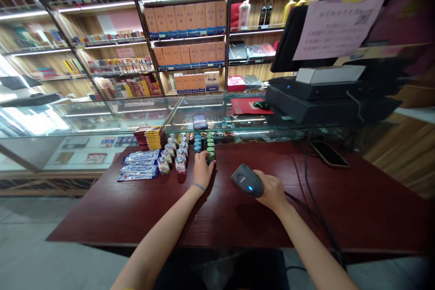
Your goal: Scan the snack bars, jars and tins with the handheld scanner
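Note:
My right hand (272,190) is wrapped around the handle of a dark grey barcode scanner (247,180), which is held above the table with a blue light lit on its top. Its head points left, toward my left hand (203,170). That hand is at the near end of two short rows, its fingers closed around a small green-lidded container (210,149); the fingers partly hide it. Beside that row runs a row of blue-lidded containers (197,142). Left of them stand rows of small clear jars (181,163) with silvery lids.
Blue-and-white packets (140,165) and a stack of yellow and red packs (149,138) lie at the left of the dark red table (231,226). A phone (329,153) and the scanner's cable (307,210) lie at right. A glass counter (190,111) borders the back.

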A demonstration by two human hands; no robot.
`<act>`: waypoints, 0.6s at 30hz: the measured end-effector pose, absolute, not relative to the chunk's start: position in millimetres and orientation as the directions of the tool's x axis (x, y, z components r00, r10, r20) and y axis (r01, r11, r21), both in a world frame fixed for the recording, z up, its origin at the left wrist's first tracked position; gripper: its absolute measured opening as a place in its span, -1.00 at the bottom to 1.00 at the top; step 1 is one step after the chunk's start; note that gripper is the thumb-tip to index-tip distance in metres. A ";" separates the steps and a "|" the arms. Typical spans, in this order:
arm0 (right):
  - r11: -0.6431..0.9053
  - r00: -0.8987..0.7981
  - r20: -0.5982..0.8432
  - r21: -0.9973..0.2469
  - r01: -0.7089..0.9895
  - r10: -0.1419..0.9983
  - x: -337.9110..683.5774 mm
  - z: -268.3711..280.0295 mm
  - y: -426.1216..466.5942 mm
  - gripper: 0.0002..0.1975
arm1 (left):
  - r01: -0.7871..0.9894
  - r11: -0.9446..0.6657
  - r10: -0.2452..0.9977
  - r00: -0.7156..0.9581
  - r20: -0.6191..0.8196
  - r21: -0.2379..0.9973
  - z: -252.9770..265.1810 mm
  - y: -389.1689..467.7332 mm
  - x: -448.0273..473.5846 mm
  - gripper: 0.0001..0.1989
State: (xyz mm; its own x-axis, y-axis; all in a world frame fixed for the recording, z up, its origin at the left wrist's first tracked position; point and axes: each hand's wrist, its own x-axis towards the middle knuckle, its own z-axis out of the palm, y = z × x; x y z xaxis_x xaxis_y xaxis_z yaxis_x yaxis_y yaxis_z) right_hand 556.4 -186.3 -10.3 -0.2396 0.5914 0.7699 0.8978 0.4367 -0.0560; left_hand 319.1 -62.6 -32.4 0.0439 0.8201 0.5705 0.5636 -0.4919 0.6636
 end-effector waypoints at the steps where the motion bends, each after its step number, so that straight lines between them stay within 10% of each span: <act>1: 0.438 -0.241 0.769 -0.057 0.897 0.593 556.6 -10.6 -186.2 -0.65 | 0.563 -0.495 0.818 0.045 0.573 0.662 -32.7 -62.4 319.0 -0.67; 18: 0.436 -0.226 0.755 -0.087 0.896 0.615 556.6 -15.2 -184.8 -0.67 | 0.504 -0.541 0.802 0.068 0.593 0.673 -35.4 -62.4 317.4 -0.57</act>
